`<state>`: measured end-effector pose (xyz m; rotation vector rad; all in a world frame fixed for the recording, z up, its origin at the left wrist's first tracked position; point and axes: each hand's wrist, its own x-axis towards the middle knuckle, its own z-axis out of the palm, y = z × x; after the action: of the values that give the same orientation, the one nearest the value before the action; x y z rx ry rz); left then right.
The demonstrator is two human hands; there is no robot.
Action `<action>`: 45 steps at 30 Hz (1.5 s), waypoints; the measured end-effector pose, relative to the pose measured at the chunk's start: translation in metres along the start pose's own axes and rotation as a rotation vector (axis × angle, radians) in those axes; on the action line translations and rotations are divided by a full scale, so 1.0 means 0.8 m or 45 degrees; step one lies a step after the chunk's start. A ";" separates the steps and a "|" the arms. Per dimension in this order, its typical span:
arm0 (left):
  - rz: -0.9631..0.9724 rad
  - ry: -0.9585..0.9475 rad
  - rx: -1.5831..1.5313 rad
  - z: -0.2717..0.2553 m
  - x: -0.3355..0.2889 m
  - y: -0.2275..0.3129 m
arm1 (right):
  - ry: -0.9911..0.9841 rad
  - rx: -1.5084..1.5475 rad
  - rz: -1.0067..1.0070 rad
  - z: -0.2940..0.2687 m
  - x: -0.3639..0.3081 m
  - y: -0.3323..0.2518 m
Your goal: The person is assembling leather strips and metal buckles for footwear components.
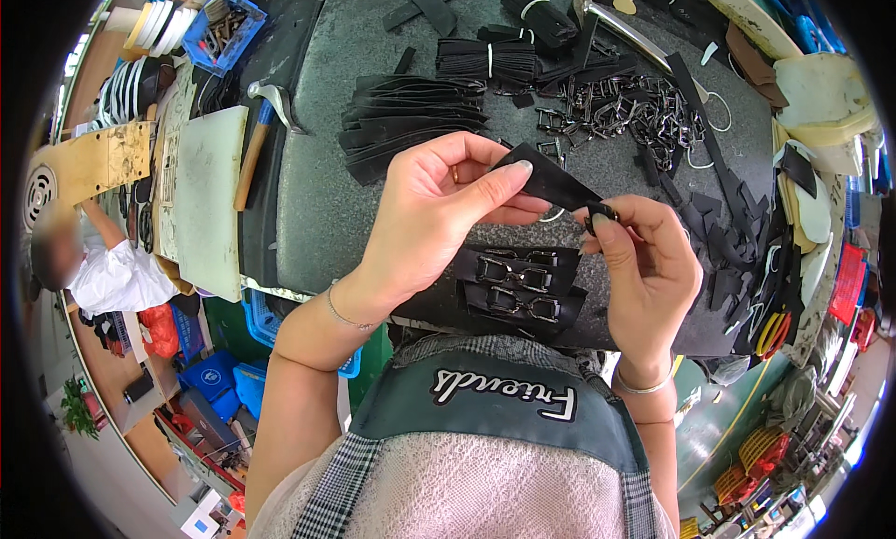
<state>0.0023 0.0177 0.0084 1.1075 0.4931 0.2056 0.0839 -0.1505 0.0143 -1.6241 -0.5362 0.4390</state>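
A black leather-like strap piece is stretched between my two hands above the work table. My left hand pinches its wider left end between thumb and fingers. Around the narrow right end, my right hand closes on a small dark metal buckle, partly hidden by the fingertips. Just below my hands lie several strap pieces with dark metal buckles fitted on them, stacked near the table's front edge. Beyond my hands is a heap of loose dark metal buckles. A fanned stack of plain black strips lies beyond my left hand.
Tied bundles of black strips lie at the back. A hammer rests at the left, another hammer at the back right. Black offcuts cover the right side. A blue basket stands far left; a person in white sits beyond.
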 end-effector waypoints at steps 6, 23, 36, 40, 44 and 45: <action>-0.084 -0.052 -0.066 0.012 0.001 -0.004 | 0.008 -0.050 0.068 0.005 -0.001 -0.005; -0.693 -0.364 -0.517 -0.006 -0.002 -0.022 | -0.347 0.021 0.073 -0.019 0.008 0.022; -0.342 -0.333 -0.375 -0.001 -0.003 -0.031 | -0.398 -0.111 0.075 -0.030 0.013 0.006; -0.134 -0.280 0.038 0.003 -0.001 -0.020 | -0.415 -0.040 0.118 -0.022 0.017 -0.004; -0.137 -0.254 0.191 0.006 0.000 -0.019 | -0.448 -0.063 0.147 -0.021 0.024 -0.005; -0.127 -0.250 0.229 0.007 0.000 -0.019 | -0.460 -0.093 0.149 -0.023 0.025 -0.006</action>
<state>0.0040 0.0067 -0.0032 1.2611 0.3949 -0.0357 0.1099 -0.1534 0.0216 -1.6600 -0.7350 0.8178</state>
